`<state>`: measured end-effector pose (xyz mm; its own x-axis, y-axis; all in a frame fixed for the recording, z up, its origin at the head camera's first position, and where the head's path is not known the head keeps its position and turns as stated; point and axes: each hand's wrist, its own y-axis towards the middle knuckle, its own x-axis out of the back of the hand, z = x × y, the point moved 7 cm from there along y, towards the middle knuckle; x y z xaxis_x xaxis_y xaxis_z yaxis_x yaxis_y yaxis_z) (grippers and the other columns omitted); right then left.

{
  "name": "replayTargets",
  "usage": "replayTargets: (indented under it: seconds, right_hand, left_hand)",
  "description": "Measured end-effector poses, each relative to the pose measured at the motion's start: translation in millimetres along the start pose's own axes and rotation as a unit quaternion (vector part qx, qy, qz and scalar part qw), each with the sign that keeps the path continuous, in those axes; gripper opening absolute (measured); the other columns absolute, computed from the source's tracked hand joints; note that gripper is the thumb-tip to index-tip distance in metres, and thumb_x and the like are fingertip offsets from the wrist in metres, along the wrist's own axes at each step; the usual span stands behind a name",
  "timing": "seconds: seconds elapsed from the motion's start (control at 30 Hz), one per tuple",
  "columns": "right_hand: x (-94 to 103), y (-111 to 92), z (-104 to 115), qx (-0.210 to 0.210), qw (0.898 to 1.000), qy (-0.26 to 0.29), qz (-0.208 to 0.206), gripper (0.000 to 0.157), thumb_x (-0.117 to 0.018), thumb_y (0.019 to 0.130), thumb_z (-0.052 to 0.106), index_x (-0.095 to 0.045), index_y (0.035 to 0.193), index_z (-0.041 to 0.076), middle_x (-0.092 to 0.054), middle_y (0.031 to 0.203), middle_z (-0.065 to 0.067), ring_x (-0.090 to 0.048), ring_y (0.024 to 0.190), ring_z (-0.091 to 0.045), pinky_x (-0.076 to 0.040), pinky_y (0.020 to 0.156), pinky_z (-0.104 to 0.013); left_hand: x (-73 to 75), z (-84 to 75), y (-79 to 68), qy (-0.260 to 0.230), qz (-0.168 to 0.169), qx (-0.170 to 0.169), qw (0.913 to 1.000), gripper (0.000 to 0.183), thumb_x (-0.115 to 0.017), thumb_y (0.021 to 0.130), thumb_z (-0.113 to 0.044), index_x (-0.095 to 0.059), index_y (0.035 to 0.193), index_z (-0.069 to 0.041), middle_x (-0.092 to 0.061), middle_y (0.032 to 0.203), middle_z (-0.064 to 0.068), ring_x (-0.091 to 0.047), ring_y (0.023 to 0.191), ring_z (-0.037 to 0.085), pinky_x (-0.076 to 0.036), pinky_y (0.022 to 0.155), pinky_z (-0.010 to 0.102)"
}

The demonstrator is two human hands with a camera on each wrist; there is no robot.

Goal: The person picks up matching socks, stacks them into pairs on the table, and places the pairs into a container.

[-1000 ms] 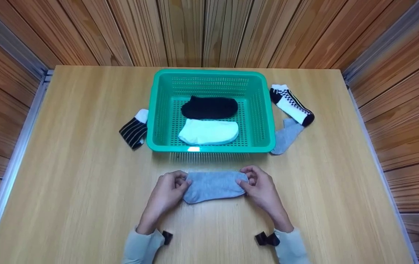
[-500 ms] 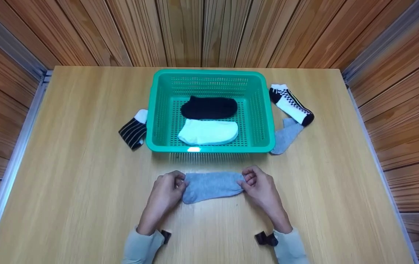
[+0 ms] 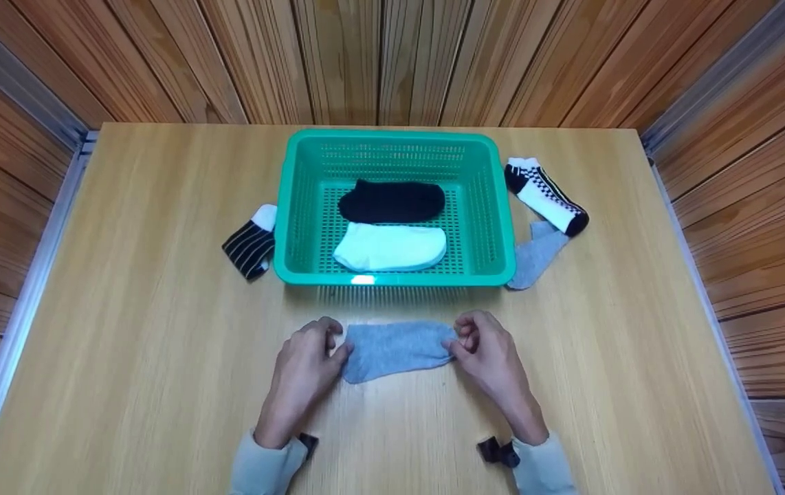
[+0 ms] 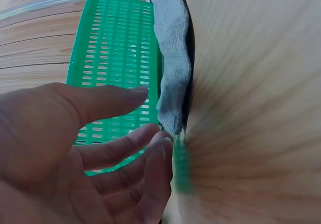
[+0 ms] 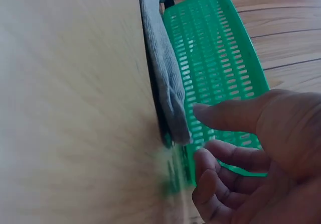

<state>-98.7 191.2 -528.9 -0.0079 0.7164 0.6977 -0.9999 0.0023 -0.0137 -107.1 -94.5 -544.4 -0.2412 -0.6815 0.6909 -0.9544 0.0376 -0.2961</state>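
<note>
A grey sock (image 3: 398, 350) lies flat on the table in front of the basket, its long side running left to right. At its left end is my left hand (image 3: 310, 364); in the left wrist view the thumb and forefinger are spread apart with nothing between them, just off the sock's end. My right hand (image 3: 492, 354) is at the opposite end, its thumb tip overlapping the fabric in the head view. The right wrist view shows a gap between that thumb and the relaxed fingers, with the grey sock (image 5: 168, 78) beside them, not pinched.
Behind the sock stands a green basket (image 3: 396, 280) holding a black sock (image 3: 392, 201) and a white sock (image 3: 391, 247). A black striped sock (image 3: 251, 246) lies left of it. On the right, a checkered sock (image 3: 547, 197) overlaps another grey sock (image 3: 537, 258).
Both hands have loosened from the ends of the grey sock, and the left has drawn slightly leftward. The sock has shifted a little left and lies flat; the basket has stayed put.
</note>
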Motion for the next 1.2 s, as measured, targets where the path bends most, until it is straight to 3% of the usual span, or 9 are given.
replayTargets:
  seconds: [0.23,0.5,0.77,1.0,1.2]
  right_hand:
    - [-2.8,0,-3,-0.007,1.000,-0.028,0.005,0.026,-0.083,0.085,0.000,-0.067,0.104,0.005,-0.066,0.094,-0.007,-0.058,0.078,-0.013,-0.049,0.071,-0.023]
    - [-3.1,0,-8,-0.019,0.999,-0.014,0.024,0.020,-0.083,0.088,0.007,-0.068,0.102,0.006,-0.067,0.093,-0.005,-0.059,0.078,-0.012,-0.051,0.072,-0.023]
    - [15.9,2,-18,-0.050,0.999,0.013,0.014,0.012,-0.077,0.094,0.009,-0.070,0.103,0.007,-0.069,0.090,-0.005,-0.060,0.077,-0.013,-0.049,0.072,-0.021]
    - [38.4,7,-32,-0.059,0.998,0.008,0.005,0.011,-0.074,0.097,0.010,-0.072,0.106,0.004,-0.073,0.093,-0.009,-0.064,0.084,-0.016,-0.052,0.077,-0.021]
    - [74.8,13,-49,-0.067,0.997,0.005,-0.022,0.012,-0.068,0.101,0.011,-0.071,0.109,0.002,-0.073,0.100,-0.013,-0.064,0.089,-0.014,-0.052,0.077,-0.019]
  left_hand:
    - [-3.5,2.4,-0.3,0.006,0.007,0.000,1.0000,0.027,-0.078,0.094,-0.013,-0.072,0.120,-0.011,-0.061,0.084,0.002,-0.054,0.074,0.016,-0.042,0.066,0.026]
    - [-2.5,5.1,-4.2,0.012,0.011,0.006,0.9999,0.029,-0.078,0.095,-0.014,-0.070,0.122,-0.011,-0.060,0.084,0.002,-0.054,0.074,0.017,-0.043,0.066,0.027]
    - [3.5,-11.0,-7.4,0.015,-0.014,-0.019,0.9996,0.028,-0.079,0.095,-0.019,-0.071,0.120,-0.011,-0.063,0.087,0.003,-0.054,0.076,0.017,-0.044,0.065,0.026]
    - [4.8,-38.3,-7.5,-0.057,-0.016,-0.070,0.9958,0.017,-0.074,0.098,-0.018,-0.072,0.114,-0.012,-0.066,0.090,0.001,-0.058,0.078,0.013,-0.049,0.068,0.023]
    - [-8.8,-60.0,-5.7,-0.154,0.044,-0.130,0.9785,0.018,-0.068,0.102,-0.019,-0.069,0.117,-0.008,-0.072,0.097,0.004,-0.064,0.082,0.012,-0.054,0.074,0.021]
